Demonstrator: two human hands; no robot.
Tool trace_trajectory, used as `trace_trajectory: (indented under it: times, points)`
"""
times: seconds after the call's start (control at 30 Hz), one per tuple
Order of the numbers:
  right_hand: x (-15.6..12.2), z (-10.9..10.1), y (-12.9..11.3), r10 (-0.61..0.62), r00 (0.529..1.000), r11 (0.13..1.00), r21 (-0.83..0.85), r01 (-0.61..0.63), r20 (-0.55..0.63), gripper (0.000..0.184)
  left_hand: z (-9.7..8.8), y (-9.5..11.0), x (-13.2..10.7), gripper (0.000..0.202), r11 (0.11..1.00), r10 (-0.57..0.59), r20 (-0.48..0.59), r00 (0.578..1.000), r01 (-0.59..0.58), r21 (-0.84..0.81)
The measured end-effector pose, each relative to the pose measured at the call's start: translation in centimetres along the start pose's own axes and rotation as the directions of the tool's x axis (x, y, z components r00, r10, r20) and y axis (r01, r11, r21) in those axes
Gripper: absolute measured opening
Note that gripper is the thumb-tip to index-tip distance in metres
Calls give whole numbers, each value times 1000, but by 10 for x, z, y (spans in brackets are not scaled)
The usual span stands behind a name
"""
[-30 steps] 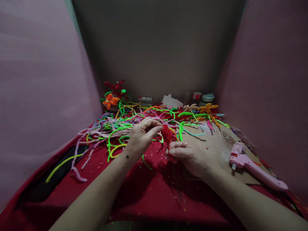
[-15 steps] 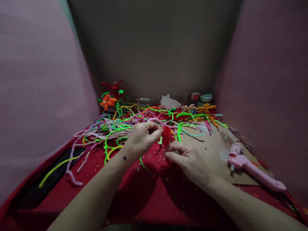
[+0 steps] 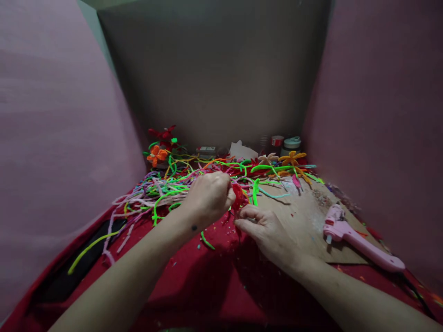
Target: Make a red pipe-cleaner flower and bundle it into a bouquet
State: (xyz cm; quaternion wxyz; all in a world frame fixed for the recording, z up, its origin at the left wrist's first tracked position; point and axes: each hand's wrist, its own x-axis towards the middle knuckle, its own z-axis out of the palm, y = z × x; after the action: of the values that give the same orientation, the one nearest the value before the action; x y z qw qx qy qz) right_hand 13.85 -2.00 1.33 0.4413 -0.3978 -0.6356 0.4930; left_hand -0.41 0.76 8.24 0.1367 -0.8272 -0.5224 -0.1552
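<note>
Pinching a red fuzzy piece btwn them, both hands are v. close together. L hand is curled tight, thumb side gripping the piece's L edge; most of its fingertips are hidden. R hand, lower & to the R, has thumb + index closed on the piece's bottom end. Red cloth lies under both. Beyond & L of L hand: big tangle of fuzzy stems, w/ an orange flower farther back. Short green strip is just below L hand. R of R hand: cardboard, pink glue gun partly on it, well apart from fingers.
</note>
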Motion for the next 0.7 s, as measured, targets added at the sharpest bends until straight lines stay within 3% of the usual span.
trace_trajectory:
  times: [0.17,0.3,0.4,0.5,0.63,0.7]
  points:
    - [4,-6,2,91,994,966,238,-103,60,17,6,1,-6,16,974,42,-85,996,-22,225]
    - [10,-11,9,23,996,943,330,-49,83,11,2,3,-6,18,940,139,-115,984,-95,326]
    - [12,-14,11,21,998,938,344,-40,58,7,-1,5,-5,18,938,150,-130,980,-100,332]
    - [12,-15,11,38,996,929,364,-65,80,9,-7,-1,0,16,977,81,-197,977,-38,212]
    - [10,-14,13,40,987,921,378,-97,157,13,-20,-28,3,14,969,-227,-344,911,175,-177]
    - [10,-14,14,56,987,901,419,-114,148,13,-20,-44,-6,23,946,-282,-281,917,217,-241]
